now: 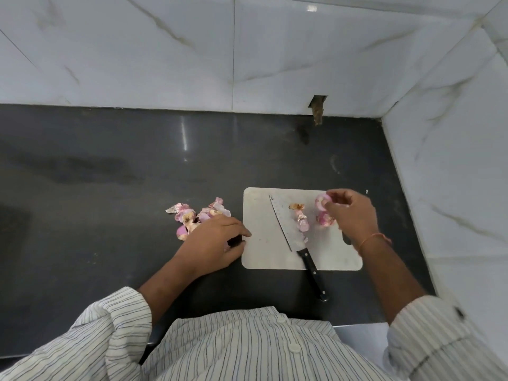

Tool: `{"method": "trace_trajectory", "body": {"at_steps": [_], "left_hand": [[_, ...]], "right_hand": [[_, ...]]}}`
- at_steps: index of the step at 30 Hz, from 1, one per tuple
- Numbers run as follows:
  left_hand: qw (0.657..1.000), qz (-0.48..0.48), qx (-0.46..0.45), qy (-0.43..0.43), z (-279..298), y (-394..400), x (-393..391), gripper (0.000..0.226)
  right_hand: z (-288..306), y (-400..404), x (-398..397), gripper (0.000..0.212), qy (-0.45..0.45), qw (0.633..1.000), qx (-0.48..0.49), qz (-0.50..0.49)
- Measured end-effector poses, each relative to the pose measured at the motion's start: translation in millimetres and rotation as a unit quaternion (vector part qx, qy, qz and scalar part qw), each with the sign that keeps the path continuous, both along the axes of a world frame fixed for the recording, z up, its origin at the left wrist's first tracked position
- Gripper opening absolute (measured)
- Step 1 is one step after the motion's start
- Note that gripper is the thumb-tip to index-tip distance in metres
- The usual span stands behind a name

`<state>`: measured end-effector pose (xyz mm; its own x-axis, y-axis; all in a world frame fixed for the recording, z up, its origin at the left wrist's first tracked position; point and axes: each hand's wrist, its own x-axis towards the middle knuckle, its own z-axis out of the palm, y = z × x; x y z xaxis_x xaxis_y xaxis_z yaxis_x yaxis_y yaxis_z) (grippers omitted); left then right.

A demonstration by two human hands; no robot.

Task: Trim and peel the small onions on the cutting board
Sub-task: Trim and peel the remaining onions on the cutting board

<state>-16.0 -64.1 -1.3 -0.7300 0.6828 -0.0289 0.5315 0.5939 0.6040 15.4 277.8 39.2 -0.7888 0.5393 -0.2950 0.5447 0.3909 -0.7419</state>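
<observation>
A white cutting board [264, 251] lies on the dark counter. My right hand [350, 213] pinches a small pink onion [321, 200] over the board's far right corner. Just below it on the board sits another onion [323, 219], partly hidden by that hand. Loose skin pieces [301, 220] lie mid-board beside a knife [288, 226], whose black handle [314, 276] overhangs the near edge. My left hand [217, 243] rests on the counter at the board's left edge, fingers loosely curled; whether it holds anything is hidden.
A heap of pink onion peels and trimmings [196, 215] lies on the counter [110, 188] left of the board. White marble walls [439, 160] close off the back and right. The counter's near edge is at my body.
</observation>
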Motion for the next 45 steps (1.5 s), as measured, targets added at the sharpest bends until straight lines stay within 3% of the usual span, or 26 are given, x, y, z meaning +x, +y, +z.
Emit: {"method": "trace_trajectory", "body": {"at_steps": [6,11,17,21,29,35,38,41,45], "left_hand": [[1.0,-0.014,0.004,-0.01,6,39,-1,0.031],[1.0,-0.01,0.016,-0.021,11,64,-5,0.03],[0.999,-0.019,0.017,-0.04,10,80,-7,0.031],[0.999,-0.017,0.013,-0.046,8,86,-3,0.032],[0.997,0.004,0.017,-0.073,9,82,13,0.034],[0.993,0.05,0.008,-0.103,9,73,22,0.04],[0.988,0.077,0.015,-0.13,2,72,26,0.054],[0.986,0.09,0.018,-0.137,-4,74,31,0.074],[0.988,0.105,0.027,-0.111,-11,75,37,0.062]], "right_hand": [[-13,34,-33,0.017,-0.117,0.99,0.052,0.064],[-19,37,-44,0.027,-0.16,0.975,0.094,0.118],[-2,28,-22,0.032,-0.109,0.96,0.207,0.154],[-4,12,5,0.028,-0.119,0.947,0.232,0.188],[-22,-5,22,0.041,-0.135,0.916,0.311,0.216],[-16,-26,32,0.031,-0.081,0.931,0.298,0.196],[-7,-53,45,0.021,-0.02,0.959,0.226,0.172],[-9,-83,55,0.024,-0.007,0.963,0.184,0.198],[-20,-105,58,0.033,-0.028,0.966,0.157,0.206]]}}
